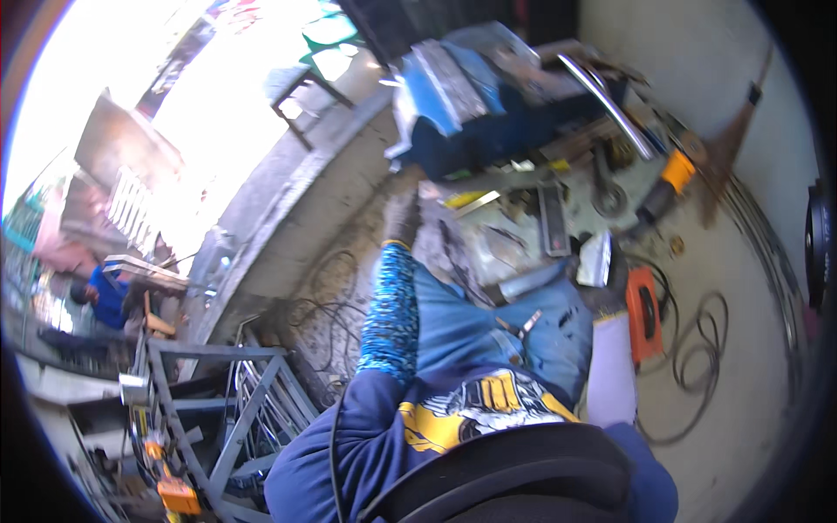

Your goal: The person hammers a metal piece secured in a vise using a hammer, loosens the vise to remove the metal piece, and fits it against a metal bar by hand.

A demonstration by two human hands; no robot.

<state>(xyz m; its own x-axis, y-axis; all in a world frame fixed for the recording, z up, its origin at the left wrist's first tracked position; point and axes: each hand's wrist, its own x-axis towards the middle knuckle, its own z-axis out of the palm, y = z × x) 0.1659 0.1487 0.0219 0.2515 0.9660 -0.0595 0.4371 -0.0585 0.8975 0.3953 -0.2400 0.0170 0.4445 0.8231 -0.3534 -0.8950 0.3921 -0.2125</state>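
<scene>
My left hand (pixel 401 218), in a grey glove below a blue patterned sleeve, reaches forward beside the covered pile. Its fingers are blurred, and I cannot make out anything in them. My right hand (pixel 606 296), in a dark glove, is closed around a pale, shiny flat piece (pixel 595 259) in front of my right knee. Just right of that wrist stands an orange tool case or machine body (pixel 643 314). Ahead of my lap lie a dark rectangular metal bar (pixel 553 218), a clear plastic bag (pixel 506 253) and a yellow-handled tool (pixel 466 199).
An orange and black power tool (pixel 667 185) lies at the right, near a shiny metal tube (pixel 606 105) and a broom (pixel 731 144). Black cable (pixel 697 366) coils on the floor. Grey metal frames (pixel 218 353) stand at left. Beyond the low ledge (pixel 292 187), a person in blue (pixel 109 296) is visible.
</scene>
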